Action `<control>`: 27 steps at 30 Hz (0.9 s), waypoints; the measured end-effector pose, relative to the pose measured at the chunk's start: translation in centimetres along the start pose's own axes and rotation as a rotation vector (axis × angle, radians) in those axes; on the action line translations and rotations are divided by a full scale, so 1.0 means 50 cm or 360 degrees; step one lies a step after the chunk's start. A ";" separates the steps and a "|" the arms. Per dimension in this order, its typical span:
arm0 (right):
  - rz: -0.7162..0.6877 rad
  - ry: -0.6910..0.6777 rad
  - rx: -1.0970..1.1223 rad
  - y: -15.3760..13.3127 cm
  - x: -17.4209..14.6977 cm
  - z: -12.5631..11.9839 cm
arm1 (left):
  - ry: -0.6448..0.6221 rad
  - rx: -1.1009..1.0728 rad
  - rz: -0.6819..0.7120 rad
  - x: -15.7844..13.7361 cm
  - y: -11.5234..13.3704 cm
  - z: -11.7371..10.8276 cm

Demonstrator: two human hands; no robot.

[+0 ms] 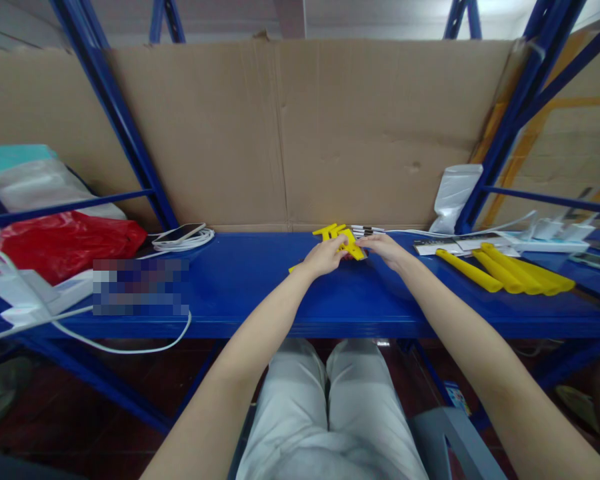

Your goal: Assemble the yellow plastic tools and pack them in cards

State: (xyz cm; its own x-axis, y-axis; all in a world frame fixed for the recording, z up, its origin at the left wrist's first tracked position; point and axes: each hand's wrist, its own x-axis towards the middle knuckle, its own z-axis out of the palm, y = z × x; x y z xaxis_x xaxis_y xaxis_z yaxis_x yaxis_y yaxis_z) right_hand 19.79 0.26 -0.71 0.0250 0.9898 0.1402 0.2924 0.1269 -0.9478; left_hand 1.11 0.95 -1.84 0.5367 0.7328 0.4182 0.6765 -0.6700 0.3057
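Both my arms stretch straight out over the blue table [240, 287], forearms angling inward so my hands meet near the far edge; my left hand [324, 257] curls its fingers closed around a small yellow piece [353, 245], knuckles up; my right hand [386, 249] lies flatter, fingertips pinching the same piece from the other side; more yellow pieces [330, 231] sit just behind, against the cardboard [280, 133]; yellow tubes [505, 270] lie off to my right.

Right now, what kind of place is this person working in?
Probably a warehouse or packing workshop: a blue metal shelf serves as the bench, cardboard sheets back it, and yellow plastic parts lie in batches.
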 end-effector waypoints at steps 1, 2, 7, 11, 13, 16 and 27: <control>-0.0006 -0.0006 0.0007 0.001 0.001 0.000 | 0.0003 -0.0003 0.0004 0.000 0.001 -0.001; -0.0012 -0.0012 0.0017 0.001 0.002 0.000 | 0.0009 -0.0004 0.0009 0.000 0.001 -0.001; -0.0044 -0.0046 0.0059 0.007 0.010 -0.002 | 0.0031 0.0006 0.0015 0.000 0.001 0.000; -0.0048 -0.0051 0.0064 0.012 0.014 -0.004 | 0.0040 0.0011 0.0013 -0.001 0.001 0.000; -0.0046 -0.0054 0.0069 0.013 0.014 -0.004 | 0.0042 0.0013 0.0018 -0.002 0.000 0.000; -0.0034 -0.0052 0.0075 0.011 0.011 -0.005 | 0.0053 0.0015 0.0046 -0.001 -0.001 0.001; 0.0011 0.0004 0.0032 0.006 0.003 0.002 | 0.0021 0.0031 0.0068 0.001 -0.002 0.003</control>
State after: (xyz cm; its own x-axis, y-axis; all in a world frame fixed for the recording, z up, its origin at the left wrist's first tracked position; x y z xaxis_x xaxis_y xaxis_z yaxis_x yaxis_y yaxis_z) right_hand 19.77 0.47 -0.99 0.0297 0.9905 0.1344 0.2728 0.1213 -0.9544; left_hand 1.15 1.06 -1.95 0.5587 0.7019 0.4418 0.6628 -0.6981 0.2708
